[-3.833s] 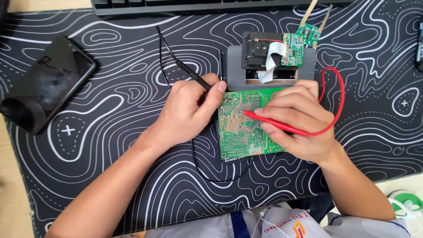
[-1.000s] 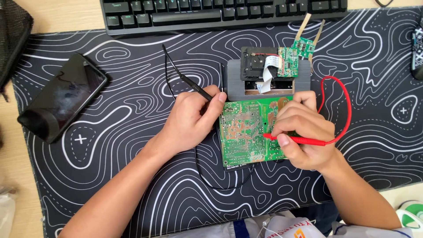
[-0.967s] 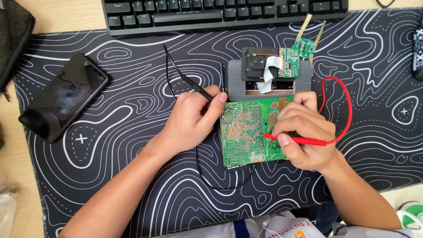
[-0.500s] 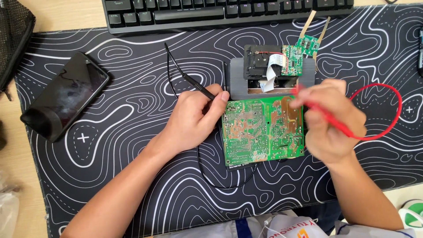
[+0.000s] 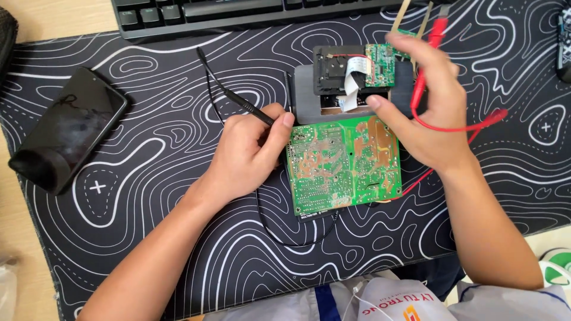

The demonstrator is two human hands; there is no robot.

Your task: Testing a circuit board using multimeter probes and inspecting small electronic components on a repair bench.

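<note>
A green circuit board (image 5: 344,163) lies solder side up on the black patterned desk mat (image 5: 148,226). My left hand (image 5: 250,151) rests at the board's left edge and grips a thin black test probe (image 5: 247,107) whose black lead trails up the mat. My right hand (image 5: 428,101) is raised above the board's upper right corner and holds a red test probe (image 5: 425,65) upright, its red lead (image 5: 470,128) looping to the right. Behind the board sits a grey and black module (image 5: 339,83) with a small green board (image 5: 380,64) and a ribbon cable.
A black phone (image 5: 65,134) lies at the left on the mat. A dark keyboard (image 5: 250,10) runs along the far edge. A dark object (image 5: 564,41) sits at the right edge. A white and green roll (image 5: 556,267) is at the lower right.
My right hand has lifted the red probe off the circuit board and carried it up toward the small module. My left hand and the black probe have stayed put.
</note>
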